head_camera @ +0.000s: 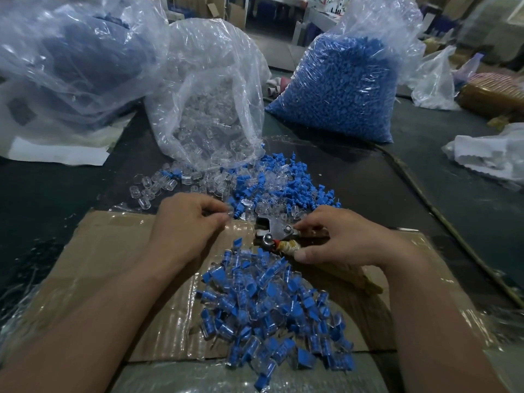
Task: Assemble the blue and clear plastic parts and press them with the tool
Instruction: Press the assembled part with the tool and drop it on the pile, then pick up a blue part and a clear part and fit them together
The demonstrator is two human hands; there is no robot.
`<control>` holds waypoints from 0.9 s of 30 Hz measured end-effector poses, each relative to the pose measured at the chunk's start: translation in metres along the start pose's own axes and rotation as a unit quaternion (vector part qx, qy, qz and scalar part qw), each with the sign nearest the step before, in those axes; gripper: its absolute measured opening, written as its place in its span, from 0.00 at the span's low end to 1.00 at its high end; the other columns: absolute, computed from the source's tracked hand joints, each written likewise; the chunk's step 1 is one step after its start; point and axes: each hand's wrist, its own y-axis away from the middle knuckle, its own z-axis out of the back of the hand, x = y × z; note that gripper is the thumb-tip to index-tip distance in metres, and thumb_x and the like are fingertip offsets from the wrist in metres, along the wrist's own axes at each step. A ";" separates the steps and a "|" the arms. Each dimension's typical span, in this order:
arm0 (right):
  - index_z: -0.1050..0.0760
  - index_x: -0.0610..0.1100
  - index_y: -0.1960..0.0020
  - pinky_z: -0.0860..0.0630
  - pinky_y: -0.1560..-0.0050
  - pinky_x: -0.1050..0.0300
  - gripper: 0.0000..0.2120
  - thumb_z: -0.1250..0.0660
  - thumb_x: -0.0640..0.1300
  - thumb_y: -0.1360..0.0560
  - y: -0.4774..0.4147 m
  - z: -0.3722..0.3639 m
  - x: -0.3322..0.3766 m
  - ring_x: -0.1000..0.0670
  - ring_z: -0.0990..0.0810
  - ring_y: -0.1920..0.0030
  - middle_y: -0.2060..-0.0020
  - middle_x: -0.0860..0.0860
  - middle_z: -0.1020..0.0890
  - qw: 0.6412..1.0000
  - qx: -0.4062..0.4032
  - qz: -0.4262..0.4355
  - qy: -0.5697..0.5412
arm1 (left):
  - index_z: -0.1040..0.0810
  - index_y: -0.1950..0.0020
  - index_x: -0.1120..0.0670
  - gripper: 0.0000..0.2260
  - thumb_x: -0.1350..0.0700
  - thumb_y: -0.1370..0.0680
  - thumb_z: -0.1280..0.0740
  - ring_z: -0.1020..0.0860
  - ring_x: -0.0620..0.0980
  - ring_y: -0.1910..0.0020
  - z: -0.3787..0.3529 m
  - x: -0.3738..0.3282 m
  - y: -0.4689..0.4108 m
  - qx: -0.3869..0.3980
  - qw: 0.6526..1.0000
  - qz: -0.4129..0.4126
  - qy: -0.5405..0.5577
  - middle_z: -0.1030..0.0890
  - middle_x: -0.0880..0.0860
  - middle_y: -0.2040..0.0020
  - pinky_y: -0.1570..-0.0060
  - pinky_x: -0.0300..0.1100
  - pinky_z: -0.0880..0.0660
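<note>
Dark desk [56, 188], taped cardboard [113, 251]: loose blue and clear parts [286, 182] beyond tool [270, 234]; assembled pile [269, 307] nearest; left grip [187, 222] pinches one small blurred part [229, 215]; right grip [340, 236] clasps tool.

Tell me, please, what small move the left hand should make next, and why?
Probably shift the left hand rightward to seat the small blurred plastic part it pinches into the head of the metal pressing tool. The right hand grips the tool's wrapped handles, and the head lies just beside the left hand, so pressing seems ready.
</note>
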 end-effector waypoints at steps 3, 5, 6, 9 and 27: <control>0.26 0.54 0.42 0.34 0.57 0.68 0.20 0.33 0.59 0.31 0.001 0.000 0.001 0.63 0.29 0.54 0.56 0.64 0.28 0.999 -0.034 0.011 -0.038 | 0.23 0.60 0.44 0.10 0.60 0.28 0.28 0.27 0.34 0.63 0.001 -0.002 0.001 -0.008 0.999 0.010 0.037 0.24 0.38 0.64 0.64 0.25 0.32; 0.23 0.54 0.48 0.33 0.59 0.68 0.12 0.34 0.56 0.28 -0.002 0.000 0.002 0.63 0.27 0.55 0.58 0.63 0.25 0.994 -0.093 0.022 -0.057 | 0.25 0.55 0.46 0.11 0.63 0.27 0.31 0.26 0.36 0.62 0.000 -0.003 0.001 -0.010 0.997 0.022 0.074 0.24 0.41 0.62 0.65 0.21 0.32; 0.23 0.54 0.51 0.33 0.59 0.68 0.08 0.34 0.54 0.27 -0.004 -0.001 0.002 0.62 0.26 0.56 0.59 0.62 0.24 0.988 -0.137 0.026 -0.061 | 0.24 0.51 0.48 0.11 0.64 0.25 0.33 0.25 0.37 0.61 -0.001 -0.003 0.002 -0.011 0.995 0.034 0.095 0.24 0.42 0.60 0.65 0.21 0.31; 0.21 0.50 0.54 0.33 0.61 0.69 0.03 0.34 0.47 0.25 -0.011 -0.003 0.004 0.61 0.26 0.60 0.63 0.62 0.25 0.964 -0.259 0.022 -0.063 | 0.23 0.47 0.49 0.13 0.66 0.23 0.37 0.21 0.46 0.54 -0.002 -0.003 0.003 -0.007 0.984 0.062 0.169 0.22 0.47 0.54 0.54 0.33 0.25; 0.21 0.49 0.46 0.34 0.53 0.59 0.09 0.33 0.47 0.26 -0.049 -0.024 0.006 0.50 0.28 0.48 0.56 0.53 0.28 0.965 -0.254 -0.031 0.051 | 0.24 0.57 0.49 0.14 0.69 0.27 0.34 0.19 0.46 0.62 0.006 -0.021 0.015 0.013 0.950 0.082 0.302 0.22 0.53 0.60 0.66 0.39 0.20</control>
